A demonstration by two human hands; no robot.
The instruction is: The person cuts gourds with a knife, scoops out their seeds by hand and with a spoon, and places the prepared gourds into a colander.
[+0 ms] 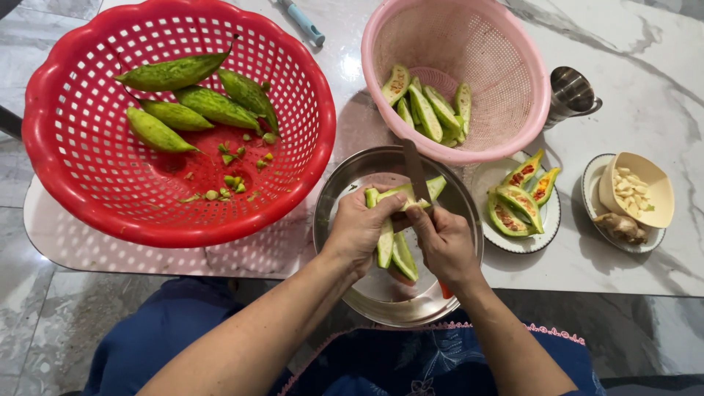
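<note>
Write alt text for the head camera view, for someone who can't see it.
Over a steel bowl, the left hand holds a green gourd half while the right hand cuts it with a knife. A red basket holds whole gourds; a pink basket holds cut pieces.

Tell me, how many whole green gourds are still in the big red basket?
5. All five whole gourds lie together in the upper half of the red basket: one on top, two in the middle, one at the lower left, and one at the right.

Head camera looks steeply down, close over the marble table (645, 132).
</note>
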